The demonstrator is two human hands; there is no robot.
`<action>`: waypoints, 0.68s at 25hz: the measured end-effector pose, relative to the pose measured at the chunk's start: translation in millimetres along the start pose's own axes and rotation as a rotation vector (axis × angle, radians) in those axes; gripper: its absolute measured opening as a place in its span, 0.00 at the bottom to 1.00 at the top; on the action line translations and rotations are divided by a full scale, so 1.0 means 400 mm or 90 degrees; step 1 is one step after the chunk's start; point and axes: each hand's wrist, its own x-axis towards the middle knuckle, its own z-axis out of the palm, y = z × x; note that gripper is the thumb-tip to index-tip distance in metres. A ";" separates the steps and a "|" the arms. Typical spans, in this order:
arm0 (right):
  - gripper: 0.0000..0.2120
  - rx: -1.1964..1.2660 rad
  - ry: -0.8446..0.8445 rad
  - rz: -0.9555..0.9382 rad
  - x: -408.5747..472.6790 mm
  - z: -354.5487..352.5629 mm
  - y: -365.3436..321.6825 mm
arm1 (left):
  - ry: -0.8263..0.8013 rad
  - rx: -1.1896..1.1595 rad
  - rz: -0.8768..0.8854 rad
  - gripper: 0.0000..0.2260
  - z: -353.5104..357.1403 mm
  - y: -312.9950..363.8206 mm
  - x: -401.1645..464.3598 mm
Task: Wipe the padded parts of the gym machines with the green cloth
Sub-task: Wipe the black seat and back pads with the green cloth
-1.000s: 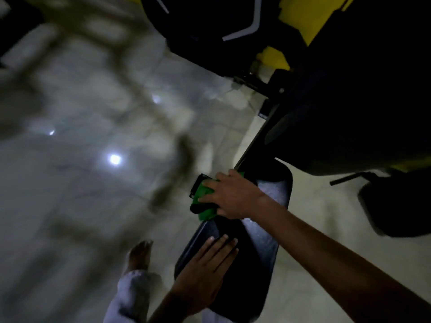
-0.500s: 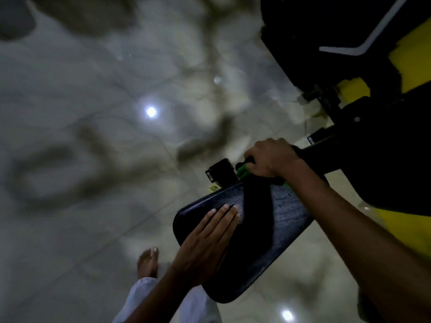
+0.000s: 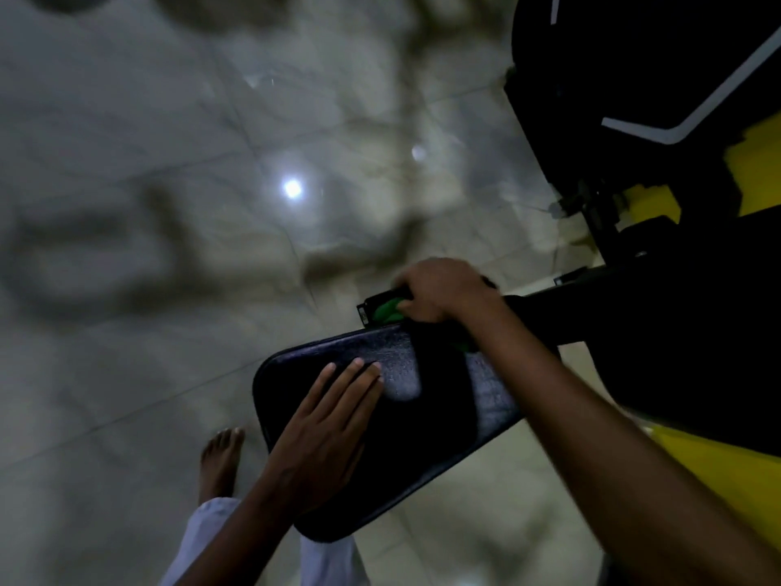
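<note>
A black padded seat [image 3: 427,441] of a gym machine juts out low in the middle of the view. My left hand [image 3: 325,433] rests flat on its near left part, fingers straight. At the pad's far edge my right hand [image 3: 441,293] grips the bunched green cloth [image 3: 386,310], which shows under the fingers and again as a green bit [image 3: 465,342] below the wrist. Most of the cloth is hidden by the hand.
The black and yellow machine frame [image 3: 659,205] fills the right side. A small black bracket [image 3: 370,308] sticks out just beyond the pad. Pale glossy floor tiles [image 3: 169,205] spread to the left. A bare foot [image 3: 222,463] stands on the floor beside the pad.
My right hand with the cloth has gone from the pad's side up to its far edge and stayed there. The left hand has kept its place on the pad; the camera swung.
</note>
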 end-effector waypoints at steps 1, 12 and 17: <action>0.16 0.015 0.025 -0.062 0.002 0.003 -0.052 | 0.001 -0.001 -0.001 0.23 0.003 0.001 0.000; 0.17 -0.017 0.177 0.271 -0.047 0.078 0.123 | 0.030 -0.023 -0.024 0.23 0.004 0.007 0.013; 0.22 0.236 0.396 0.367 -0.074 0.131 0.183 | 0.028 -0.033 0.002 0.22 -0.005 -0.005 0.017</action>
